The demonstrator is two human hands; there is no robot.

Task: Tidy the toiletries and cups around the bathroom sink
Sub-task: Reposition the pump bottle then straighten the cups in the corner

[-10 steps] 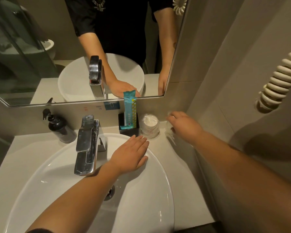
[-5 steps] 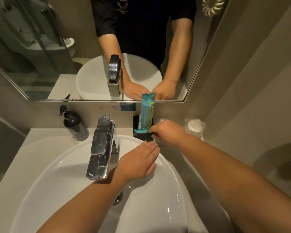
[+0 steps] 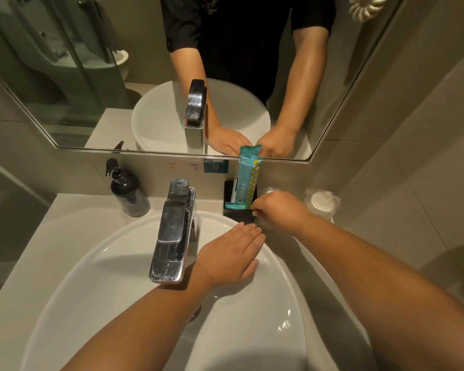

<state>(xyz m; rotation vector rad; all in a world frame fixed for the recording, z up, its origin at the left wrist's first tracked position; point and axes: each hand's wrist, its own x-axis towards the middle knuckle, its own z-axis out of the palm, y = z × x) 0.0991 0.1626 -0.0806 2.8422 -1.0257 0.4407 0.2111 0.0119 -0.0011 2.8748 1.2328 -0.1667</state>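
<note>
Sink (image 3: 118, 263) rim, right hand (image 3: 281, 210) closed over wrapped cup, holder (image 3: 239, 207) beside

Black short-sleeved shirt (image 3: 241, 36), bare forearms

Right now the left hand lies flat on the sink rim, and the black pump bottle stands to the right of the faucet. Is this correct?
Not quite. In the head view the black pump bottle stands to the left of the faucet, not the right. The left hand does lie flat on the sink rim.
</note>
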